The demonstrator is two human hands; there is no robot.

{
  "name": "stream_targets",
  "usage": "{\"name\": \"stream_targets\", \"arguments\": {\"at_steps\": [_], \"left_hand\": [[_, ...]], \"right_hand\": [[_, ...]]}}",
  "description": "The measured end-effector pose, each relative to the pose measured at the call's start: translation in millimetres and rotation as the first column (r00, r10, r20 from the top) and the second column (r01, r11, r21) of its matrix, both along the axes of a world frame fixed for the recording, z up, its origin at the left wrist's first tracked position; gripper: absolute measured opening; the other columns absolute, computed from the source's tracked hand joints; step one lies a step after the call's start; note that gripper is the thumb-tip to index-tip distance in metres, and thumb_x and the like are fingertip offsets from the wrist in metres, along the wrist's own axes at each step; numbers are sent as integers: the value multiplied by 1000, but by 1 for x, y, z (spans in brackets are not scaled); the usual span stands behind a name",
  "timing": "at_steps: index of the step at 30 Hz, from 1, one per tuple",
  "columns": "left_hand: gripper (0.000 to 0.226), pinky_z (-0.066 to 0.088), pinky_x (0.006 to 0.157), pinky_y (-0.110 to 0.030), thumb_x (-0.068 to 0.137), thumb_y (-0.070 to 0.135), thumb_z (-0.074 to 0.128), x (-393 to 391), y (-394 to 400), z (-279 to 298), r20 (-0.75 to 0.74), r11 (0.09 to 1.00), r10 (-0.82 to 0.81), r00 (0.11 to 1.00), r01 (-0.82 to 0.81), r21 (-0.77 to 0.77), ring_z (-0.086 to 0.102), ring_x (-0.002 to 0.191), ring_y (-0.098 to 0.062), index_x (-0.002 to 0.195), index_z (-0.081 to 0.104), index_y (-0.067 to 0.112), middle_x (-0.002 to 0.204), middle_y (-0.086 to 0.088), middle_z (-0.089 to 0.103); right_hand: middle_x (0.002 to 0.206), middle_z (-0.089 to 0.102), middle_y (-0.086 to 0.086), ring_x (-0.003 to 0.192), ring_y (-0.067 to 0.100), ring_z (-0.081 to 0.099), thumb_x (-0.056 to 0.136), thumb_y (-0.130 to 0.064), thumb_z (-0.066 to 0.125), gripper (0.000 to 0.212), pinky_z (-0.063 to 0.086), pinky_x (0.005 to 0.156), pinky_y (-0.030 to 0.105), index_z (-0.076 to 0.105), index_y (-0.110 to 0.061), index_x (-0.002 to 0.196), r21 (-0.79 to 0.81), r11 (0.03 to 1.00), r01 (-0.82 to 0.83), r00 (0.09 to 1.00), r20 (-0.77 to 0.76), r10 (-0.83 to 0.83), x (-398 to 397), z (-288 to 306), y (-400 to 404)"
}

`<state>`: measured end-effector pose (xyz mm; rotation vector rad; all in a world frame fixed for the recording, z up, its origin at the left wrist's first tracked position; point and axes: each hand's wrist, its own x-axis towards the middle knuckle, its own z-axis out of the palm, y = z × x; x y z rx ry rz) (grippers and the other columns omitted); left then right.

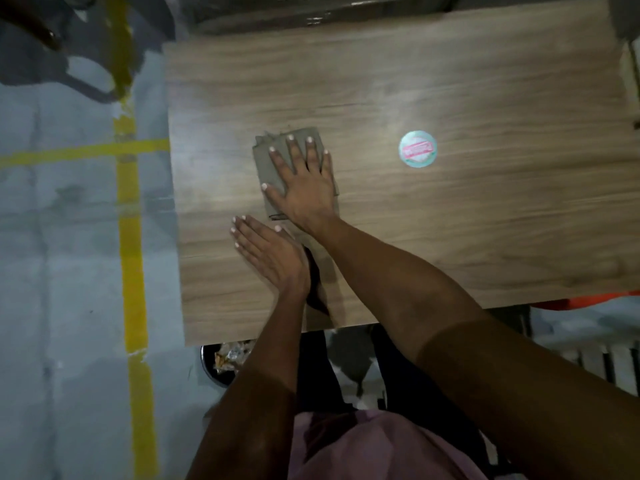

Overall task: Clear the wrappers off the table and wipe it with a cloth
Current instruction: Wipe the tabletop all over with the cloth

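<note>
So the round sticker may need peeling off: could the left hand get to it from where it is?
Probably not easily. The left hand lies flat near the table's left side, and the right arm, pressing the cloth, crosses between it and the sticker.

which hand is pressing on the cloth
The right hand, fingers spread flat on the grey cloth. The left hand sits nearer the table edge, off the cloth.

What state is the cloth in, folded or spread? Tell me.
Folded: the cloth lies as a compact rectangle with layered edges, pressed flat on the table under the right hand.
</note>
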<state>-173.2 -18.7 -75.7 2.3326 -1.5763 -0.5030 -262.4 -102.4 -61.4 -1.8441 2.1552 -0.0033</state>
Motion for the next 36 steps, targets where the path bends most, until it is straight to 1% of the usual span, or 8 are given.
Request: {"name": "stream_targets", "arguments": {"at_steps": [4,7,12,16,20,26,30,36], "left_hand": [[70,10,126,-54,105,39,23,-53,14,2,48,998,-22,999,18,67,17,156,-42,159,19,-5,168,-26,16],[74,4,127,-54,104,42,21,-93,15,4,67,992,56,996,-63,112,10,158,-40,160,14,-5,169,-25,10],[75,3,127,-56,105,42,29,-140,3,-1,141,960,221,965,-240,141,6,158,-39,161,11,-4,169,-25,7],[78,1,126,-56,103,44,33,-195,-6,5,129,947,255,958,-274,167,4,158,-39,161,10,-3,170,-25,4],[79,2,126,-59,101,44,40,-276,-7,11,84,965,179,980,-192,181,6,158,-38,161,14,-1,170,-23,7],[80,7,124,-65,98,45,43,-378,18,13,1,991,-10,1000,9,136,14,156,-43,159,22,-3,167,-27,16],[77,10,123,-65,98,46,37,-401,30,-1,108,977,-212,971,206,62,16,156,-44,158,28,-1,165,-31,19],[76,12,124,-64,99,49,35,-402,31,-5,195,935,-352,915,351,39,15,155,-48,160,28,3,166,-31,18]], "right_hand": [[173,7,3,158,35,0,97,-70,29,75,-1,125,58,16,-37,163,-44,998,35,999,3,-35,-62,-3,23],[172,13,3,158,35,5,96,-69,33,74,4,125,57,21,-37,162,-78,996,44,999,8,-43,-105,-4,36],[171,17,3,158,35,8,94,-72,33,76,6,125,57,25,-38,161,-125,990,62,998,0,-63,-179,-8,60],[172,12,2,158,34,4,92,-80,30,82,3,125,58,21,-38,162,-110,990,87,996,4,-87,-240,-11,78],[170,23,2,157,35,14,86,-84,37,86,10,125,58,32,-38,159,-197,969,147,988,-7,-152,-307,-15,97],[171,18,1,158,33,9,90,-81,33,81,6,125,54,24,-41,160,-167,963,209,976,-28,-217,-393,-13,118],[171,17,1,158,34,9,96,-72,31,73,8,125,56,22,-40,161,-145,954,263,961,-52,-273,-453,-14,133],[171,17,3,157,37,12,104,-53,28,60,14,124,59,20,-38,162,-154,913,378,913,-98,-395,-531,-10,150]]}}
